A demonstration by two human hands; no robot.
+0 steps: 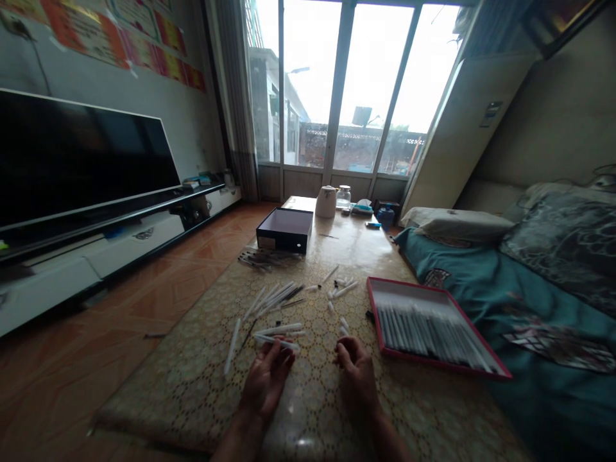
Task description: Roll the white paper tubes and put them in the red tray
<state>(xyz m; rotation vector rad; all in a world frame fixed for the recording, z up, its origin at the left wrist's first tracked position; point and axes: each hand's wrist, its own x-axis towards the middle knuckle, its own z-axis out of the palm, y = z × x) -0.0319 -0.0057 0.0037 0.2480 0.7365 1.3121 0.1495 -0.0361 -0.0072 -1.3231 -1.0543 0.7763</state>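
My left hand [265, 380] rests on the patterned table [192, 385] near its front edge, fingers curled round a white pen barrel [276, 342] that sticks out to the left. My right hand [355, 371] lies beside it with fingers curled inward; what they hold is too small to make out. Loose white pen barrels [272, 298] and small caps [342, 285] are scattered just beyond both hands. A red-rimmed tray [380, 321] full of assembled pens lies to the right of my right hand.
A dark open box [285, 230] sits farther back with a heap of thin pen refills [267, 259] in front of it. A white kettle [326, 201] and glass jar [343, 196] stand at the far end. A TV [81, 160] is left, a teal-covered sofa [481, 289] right.
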